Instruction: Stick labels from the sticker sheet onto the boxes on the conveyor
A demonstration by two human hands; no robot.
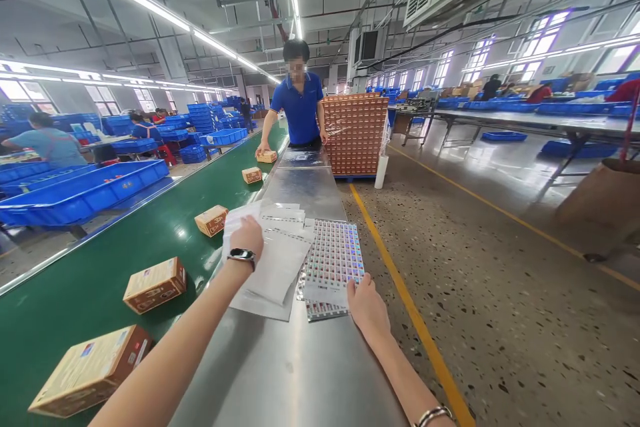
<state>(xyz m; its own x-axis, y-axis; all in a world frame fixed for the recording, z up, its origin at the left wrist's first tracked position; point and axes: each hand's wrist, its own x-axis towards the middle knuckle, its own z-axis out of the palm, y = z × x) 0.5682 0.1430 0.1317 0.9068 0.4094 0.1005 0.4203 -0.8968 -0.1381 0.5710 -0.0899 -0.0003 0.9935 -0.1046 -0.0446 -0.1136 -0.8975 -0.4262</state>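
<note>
sticker sheet (334,255) flat on steel, white sheets (277,260) overlapping beside

The single head-worn camera looks forward and down along the steel table (300,360) from close above, the green conveyor belt (100,287) at nine o'clock, a co-worker (299,110) far off at twelve.

table (300,360): brushed metal, dull sheen | belt (75,300): green, smooth, glossy under the lights | boxes (155,285): matt brown cardboard | sheets (275,267): thin white paper, matt | label sheet (334,257): glossy printed stickers | bins (75,190): blue plastic | floor (500,280): polished speckled stone
</note>
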